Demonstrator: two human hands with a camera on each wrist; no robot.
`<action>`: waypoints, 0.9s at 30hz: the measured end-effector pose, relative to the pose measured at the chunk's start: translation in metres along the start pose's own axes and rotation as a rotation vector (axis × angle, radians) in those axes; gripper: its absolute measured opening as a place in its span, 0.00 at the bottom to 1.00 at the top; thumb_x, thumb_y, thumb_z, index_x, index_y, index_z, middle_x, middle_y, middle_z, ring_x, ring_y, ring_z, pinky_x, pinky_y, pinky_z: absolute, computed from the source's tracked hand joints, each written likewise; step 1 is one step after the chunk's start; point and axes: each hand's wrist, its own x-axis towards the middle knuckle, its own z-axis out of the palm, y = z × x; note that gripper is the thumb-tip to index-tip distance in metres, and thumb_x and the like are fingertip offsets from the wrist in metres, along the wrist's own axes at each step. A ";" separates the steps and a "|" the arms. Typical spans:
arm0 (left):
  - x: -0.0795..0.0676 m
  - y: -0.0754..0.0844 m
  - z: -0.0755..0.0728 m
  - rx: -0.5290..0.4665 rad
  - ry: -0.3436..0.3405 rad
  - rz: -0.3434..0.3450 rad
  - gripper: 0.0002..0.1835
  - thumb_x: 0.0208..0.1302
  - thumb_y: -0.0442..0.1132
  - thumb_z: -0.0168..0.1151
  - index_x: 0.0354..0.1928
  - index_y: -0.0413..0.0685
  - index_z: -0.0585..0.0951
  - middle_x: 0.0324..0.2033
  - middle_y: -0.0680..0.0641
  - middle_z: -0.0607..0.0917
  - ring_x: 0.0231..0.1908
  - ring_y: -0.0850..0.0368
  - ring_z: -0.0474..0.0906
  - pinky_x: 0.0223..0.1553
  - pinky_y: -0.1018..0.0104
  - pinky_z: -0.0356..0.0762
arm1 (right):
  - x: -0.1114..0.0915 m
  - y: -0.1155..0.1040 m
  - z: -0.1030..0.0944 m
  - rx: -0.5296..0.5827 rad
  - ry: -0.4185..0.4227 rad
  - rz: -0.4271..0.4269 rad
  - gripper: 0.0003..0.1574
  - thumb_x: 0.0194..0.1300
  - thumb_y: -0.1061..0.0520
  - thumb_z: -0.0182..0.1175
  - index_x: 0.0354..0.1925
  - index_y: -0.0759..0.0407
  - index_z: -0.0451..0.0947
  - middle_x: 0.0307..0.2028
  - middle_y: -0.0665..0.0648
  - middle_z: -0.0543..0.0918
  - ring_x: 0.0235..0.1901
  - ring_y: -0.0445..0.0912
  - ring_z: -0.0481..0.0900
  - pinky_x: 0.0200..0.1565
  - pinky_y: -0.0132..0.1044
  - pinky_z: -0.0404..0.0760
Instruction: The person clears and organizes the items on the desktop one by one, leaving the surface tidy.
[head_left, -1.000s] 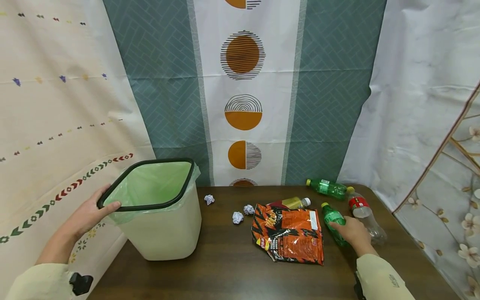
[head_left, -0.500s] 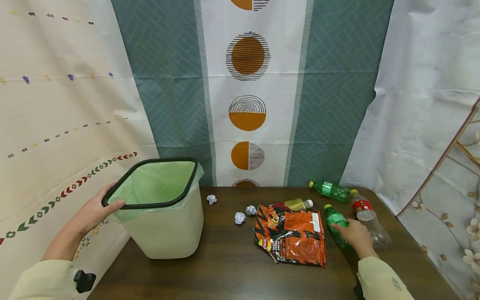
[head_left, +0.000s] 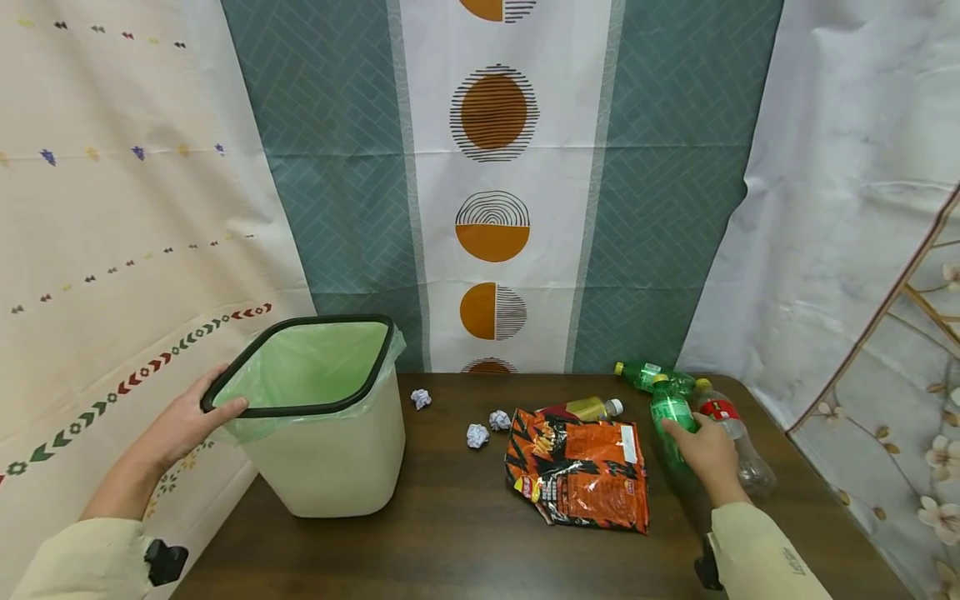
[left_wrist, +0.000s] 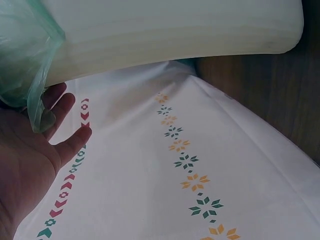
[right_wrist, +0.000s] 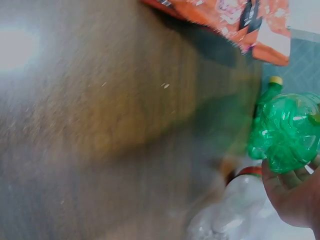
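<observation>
On the left, my left hand [head_left: 187,427] rests at the near-left corner of the rim of a white trash bin [head_left: 330,467]. Its thumb lies over the rim, with the fingers spread along the outside. The palm shows against the green liner [left_wrist: 30,65] in the left wrist view. At the right, my right hand [head_left: 712,458] grips a green plastic bottle [head_left: 670,408] with a yellow cap, held upright above the table, its base showing in the right wrist view. A clear bottle [head_left: 738,442] with a red label lies beside this hand, partly hidden. Another green bottle [head_left: 643,375] lies behind.
An orange snack bag [head_left: 581,475] lies flat mid-table. Behind it is a yellowish bottle [head_left: 588,408] with a white cap. Crumpled paper balls [head_left: 477,436] sit between bag and bin. Curtains hang around the brown table [head_left: 450,550].
The green bottle in my right hand has come up off the table and tipped upright, overlapping the green bottle behind. My left hand keeps its place at the bin.
</observation>
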 end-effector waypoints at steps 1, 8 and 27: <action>0.000 0.000 0.000 -0.001 0.000 0.001 0.45 0.73 0.53 0.50 0.78 0.38 0.40 0.66 0.20 0.56 0.60 0.24 0.58 0.51 0.30 0.61 | 0.000 -0.003 0.000 0.026 0.004 0.016 0.55 0.70 0.32 0.52 0.68 0.79 0.58 0.63 0.81 0.65 0.58 0.75 0.66 0.55 0.68 0.66; -0.001 0.000 0.000 0.003 -0.017 -0.010 0.46 0.73 0.54 0.49 0.77 0.38 0.38 0.67 0.19 0.53 0.61 0.23 0.57 0.51 0.28 0.61 | -0.001 -0.032 -0.002 0.179 0.040 0.085 0.57 0.70 0.32 0.51 0.74 0.73 0.49 0.70 0.78 0.56 0.66 0.73 0.56 0.63 0.67 0.58; -0.001 -0.002 0.000 -0.012 -0.015 0.029 0.44 0.74 0.52 0.49 0.77 0.38 0.40 0.67 0.21 0.55 0.59 0.25 0.59 0.49 0.28 0.62 | -0.010 -0.119 0.016 0.558 0.039 -0.017 0.54 0.68 0.35 0.58 0.78 0.60 0.49 0.73 0.68 0.58 0.67 0.64 0.62 0.61 0.59 0.68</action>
